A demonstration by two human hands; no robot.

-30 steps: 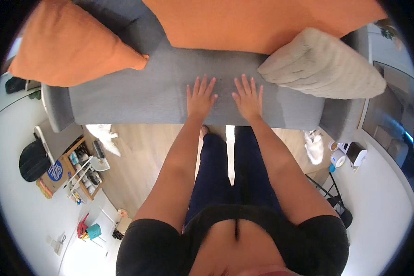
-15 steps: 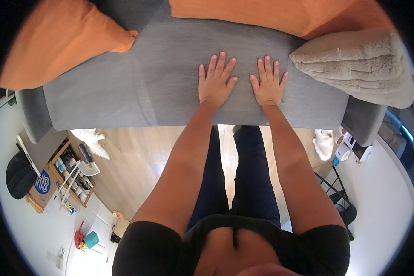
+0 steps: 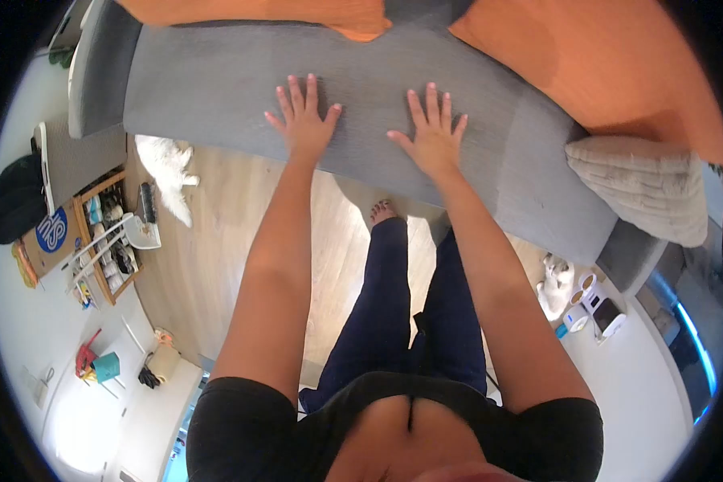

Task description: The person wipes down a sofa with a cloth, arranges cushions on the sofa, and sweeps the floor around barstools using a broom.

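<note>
**Bare left hand (image 3: 304,128) and bare right hand (image 3: 435,146): flat, nothing held**

Hands apart from each other, fingers fanned, likely for wide contact; both look laid on the long grey fabric sofa seat (image 3: 217,80) right under them. Pressure: can't tell. Farther back, a wide orange fabric cushion (image 3: 273,11) and a big orange fabric cushion (image 3: 602,68), presumably there as backrests. Beige ribbed plush cushion (image 3: 639,185) near the right end, seemingly propped by the big orange one. White furry cat (image 3: 165,169) on floor, left.
</note>
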